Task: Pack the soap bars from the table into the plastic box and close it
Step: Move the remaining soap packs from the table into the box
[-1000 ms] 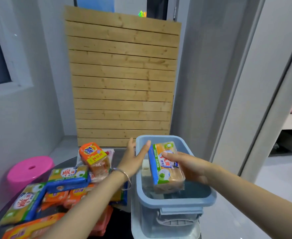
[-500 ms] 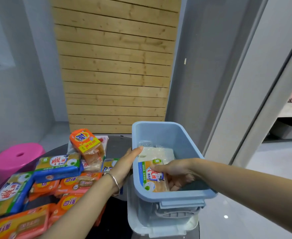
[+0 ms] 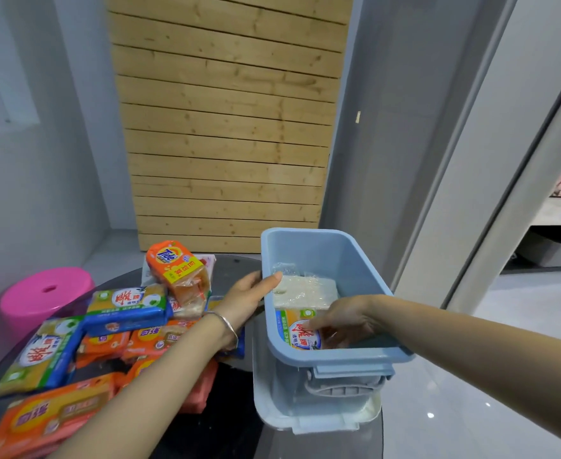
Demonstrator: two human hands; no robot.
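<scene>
L hand (image 3: 249, 299) grips left rim of light-blue plastic box (image 3: 338, 357), thumb hooked inside. R hand (image 3: 345, 321) down in box, pinching green-orange wrapped soap bar (image 3: 297, 331) by near wall. Far left: pile of orange and green-blue wrapped bars (image 3: 123, 309) on dark round table (image 3: 226, 425). In box, behind held bar: white clear-wrapped bar (image 3: 305, 289).

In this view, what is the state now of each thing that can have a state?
plastic box: open, no lid on it.
left hand: grips the box's left rim.
right hand: inside the box, holds the green-and-blue soap pack.
white soap bar: wrapped, lying flat in the box.
Tide soap bar: wrapped, tilted on the pile, outside the box.
other soap packs: piled on the table, not packed.
</scene>
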